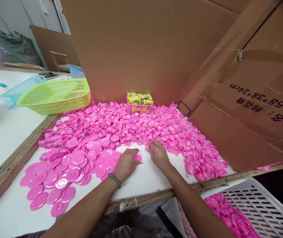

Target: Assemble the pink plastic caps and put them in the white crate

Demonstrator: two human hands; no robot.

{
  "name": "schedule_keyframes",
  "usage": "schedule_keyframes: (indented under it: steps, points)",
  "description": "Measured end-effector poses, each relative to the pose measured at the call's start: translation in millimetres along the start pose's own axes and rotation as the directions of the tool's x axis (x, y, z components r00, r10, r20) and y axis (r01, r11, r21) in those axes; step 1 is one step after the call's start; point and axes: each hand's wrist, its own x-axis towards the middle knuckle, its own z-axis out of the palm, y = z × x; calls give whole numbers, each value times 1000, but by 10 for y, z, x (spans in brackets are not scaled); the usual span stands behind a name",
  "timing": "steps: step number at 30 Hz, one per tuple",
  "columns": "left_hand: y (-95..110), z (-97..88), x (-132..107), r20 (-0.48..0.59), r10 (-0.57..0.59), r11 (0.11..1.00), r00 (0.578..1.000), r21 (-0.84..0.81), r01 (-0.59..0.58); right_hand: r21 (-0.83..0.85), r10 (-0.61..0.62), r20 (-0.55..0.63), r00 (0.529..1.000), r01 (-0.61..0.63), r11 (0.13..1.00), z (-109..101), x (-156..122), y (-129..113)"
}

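Note:
My left hand (126, 164), with a beaded bracelet at its wrist, is closed on a small pink toy plate (138, 158) over the white tabletop (146, 180). To the right, my right hand (159, 154) has its fingers curled around a small pink toy cup (148, 146) at the near edge of the cup pile; the fingers partly hide it. Shiny flat pink plates (63, 183) lie overlapping to the left of my left hand. A broad heap of small pink cups (163, 127) spreads beyond both hands and down the right side.
A pink basket (140, 108) of yellow boxes stands at the back against a cardboard wall (141, 49). On the left, a green basket (57, 96) rests over the wooden edge (14, 153). A white crate (262, 201) with pink pieces sits low right.

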Motion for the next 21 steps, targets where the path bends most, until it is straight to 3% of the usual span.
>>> schedule_keyframes:
  steps: [9, 13, 21]
  points:
    - [49, 0, -22, 1, -35, 994, 999, -105, 35, 230, -150, 46, 988, 136, 964, -26, -216, -178]
    - [38, 20, -23, -14, -37, 990, 999, -134, 34, 104, -222, 169, 960, 207, 973, -5, -215, -254]
    - [47, 15, -15, -6, -51, 989, 999, -141, 50, -100, -303, 233, 924, 333, 938, -8, -222, -323]
